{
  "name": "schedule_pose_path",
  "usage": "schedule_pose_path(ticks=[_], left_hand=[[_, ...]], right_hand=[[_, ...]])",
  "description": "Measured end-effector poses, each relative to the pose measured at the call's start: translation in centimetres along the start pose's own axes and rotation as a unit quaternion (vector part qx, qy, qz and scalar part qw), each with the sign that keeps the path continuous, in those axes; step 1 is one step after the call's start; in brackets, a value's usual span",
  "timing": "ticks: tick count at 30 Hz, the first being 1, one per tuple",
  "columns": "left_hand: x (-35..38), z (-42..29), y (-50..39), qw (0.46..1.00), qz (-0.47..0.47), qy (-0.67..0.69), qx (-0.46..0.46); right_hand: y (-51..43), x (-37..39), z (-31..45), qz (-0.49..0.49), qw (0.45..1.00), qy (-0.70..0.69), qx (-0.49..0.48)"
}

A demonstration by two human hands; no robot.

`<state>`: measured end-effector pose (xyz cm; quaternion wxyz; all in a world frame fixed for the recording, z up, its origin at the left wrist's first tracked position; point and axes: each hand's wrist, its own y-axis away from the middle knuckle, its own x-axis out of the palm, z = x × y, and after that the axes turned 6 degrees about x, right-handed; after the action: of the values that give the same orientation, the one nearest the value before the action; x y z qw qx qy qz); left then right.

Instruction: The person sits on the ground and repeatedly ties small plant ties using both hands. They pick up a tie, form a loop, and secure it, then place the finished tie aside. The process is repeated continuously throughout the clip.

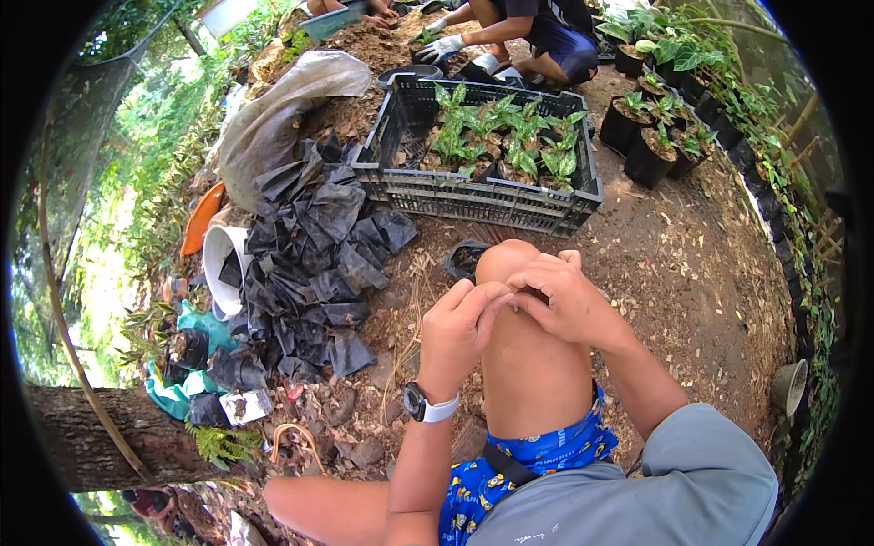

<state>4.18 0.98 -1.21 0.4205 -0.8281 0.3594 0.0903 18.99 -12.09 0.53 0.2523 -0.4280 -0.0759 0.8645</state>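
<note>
My left hand point(461, 321) and my right hand point(563, 293) meet over my raised knee point(509, 258). Thumbs and forefingers are pinched close together, almost fingertip to fingertip. A tiny pale bit shows at the fingertips, too small to identify; whether either hand grips it is unclear. A smartwatch with a white strap point(440, 409) circles my left wrist. Just beyond the knee a black plastic grow bag point(466, 259) lies on the soil. Farther ahead, a black plastic crate point(478, 198) holds several small potted plants point(522, 130) with variegated leaves.
Black grow bags point(334, 259) are heaped at left, beside a white bucket point(225, 269) on its side and a grey sack point(273, 130). Potted seedlings point(652, 153) stand at right. A person in white gloves point(440, 49) crouches behind the crate. A tree trunk point(116, 437) is at lower left.
</note>
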Motion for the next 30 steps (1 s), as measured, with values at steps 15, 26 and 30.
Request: schedule_pose_path(ticks=[15, 26, 30], left_hand=[[2.2, 0.8, 1.9, 0.963, 0.011, 0.199, -0.181], [3.1, 2.1, 3.4, 0.907, -0.022, 0.346, -0.238], [3.0, 2.8, 3.2, 0.920, -0.007, 0.298, -0.255]], right_hand=[[-0.2, -0.4, -0.8, 0.016, 0.995, -0.092, 0.047], [-0.9, -0.6, -1.5, 0.034, 0.985, -0.165, 0.044], [-0.9, -0.5, -1.7, 0.038, 0.983, -0.175, 0.046]])
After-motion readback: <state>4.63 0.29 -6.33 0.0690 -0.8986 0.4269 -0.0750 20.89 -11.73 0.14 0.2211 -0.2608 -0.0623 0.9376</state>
